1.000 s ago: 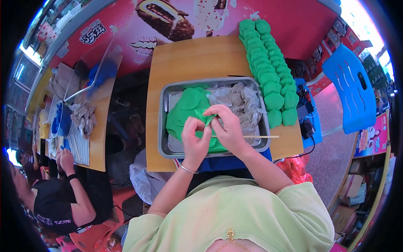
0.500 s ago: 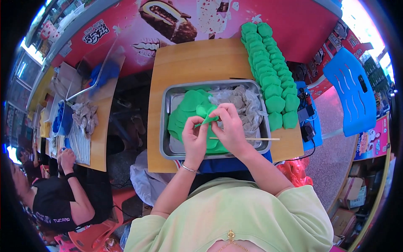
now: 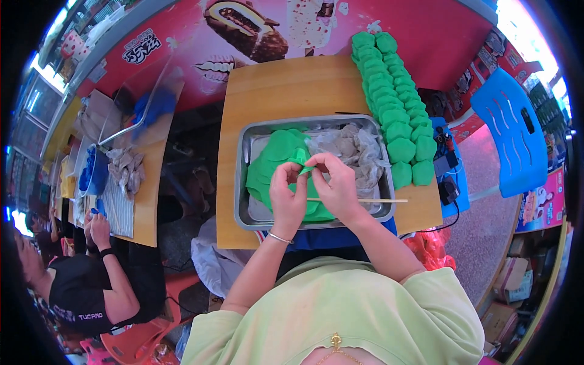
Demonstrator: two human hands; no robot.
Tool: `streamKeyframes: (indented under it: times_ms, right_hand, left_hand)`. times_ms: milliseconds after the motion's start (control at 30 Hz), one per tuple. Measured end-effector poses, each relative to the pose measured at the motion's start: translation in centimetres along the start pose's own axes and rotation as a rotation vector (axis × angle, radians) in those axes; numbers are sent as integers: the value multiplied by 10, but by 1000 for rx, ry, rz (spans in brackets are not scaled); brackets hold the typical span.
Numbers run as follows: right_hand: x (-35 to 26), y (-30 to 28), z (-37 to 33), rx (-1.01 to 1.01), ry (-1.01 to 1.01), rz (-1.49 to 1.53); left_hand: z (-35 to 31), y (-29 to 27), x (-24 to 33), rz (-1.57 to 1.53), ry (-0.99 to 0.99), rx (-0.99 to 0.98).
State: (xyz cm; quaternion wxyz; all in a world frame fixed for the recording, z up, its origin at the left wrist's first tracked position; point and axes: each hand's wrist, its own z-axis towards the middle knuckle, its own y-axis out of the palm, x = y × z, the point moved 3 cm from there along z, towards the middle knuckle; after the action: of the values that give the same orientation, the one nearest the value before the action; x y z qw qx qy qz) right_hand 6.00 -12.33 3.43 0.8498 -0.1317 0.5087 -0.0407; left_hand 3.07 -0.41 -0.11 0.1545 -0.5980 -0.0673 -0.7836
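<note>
A small folded green piece of thin, soft sheet (image 3: 300,159) is pinched between the fingertips of both my hands, above a steel tray. My left hand (image 3: 288,193) grips its left side and my right hand (image 3: 336,185) its right side, with the fingertips nearly meeting. Below them, a pile of flat, rounded green pieces (image 3: 267,167) fills the left of the tray (image 3: 241,204). A thin wooden stick (image 3: 383,201) passes behind my right hand and sticks out over the tray's right rim; whether those fingers touch it, I cannot tell. Crumpled clear plastic with greyish-brown stuff (image 3: 359,152) lies at the tray's right.
Two long overlapping rows of rounded green pieces (image 3: 389,112) run along the right of the wooden table (image 3: 274,85). A blue chair (image 3: 510,134) stands beyond. Left, a co-worker in black (image 3: 91,292) sits at another table (image 3: 146,207) with a tub of blue pieces (image 3: 93,173).
My fingers have shifted on the green piece, which now shows less of itself between them. Both hands stay over the tray. The whole view has moved slightly.
</note>
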Motion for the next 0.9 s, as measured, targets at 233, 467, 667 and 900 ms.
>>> streamKeyframes:
  times_ms: [233,467,667,900]
  right_hand:
    - [-3,5,2,28,-9,-49]
    - [1,10,4,71,29,28]
    - [1,13,6,105,-19,-27]
    - [8,15,4,58,46,35]
  left_hand:
    - [-3,6,-12,-465,-331,56]
    - [-3,10,4,-837,-348,148]
    - [-5,5,-5,-774,-337,217]
    - [-2,2,-3,-650,-251,169]
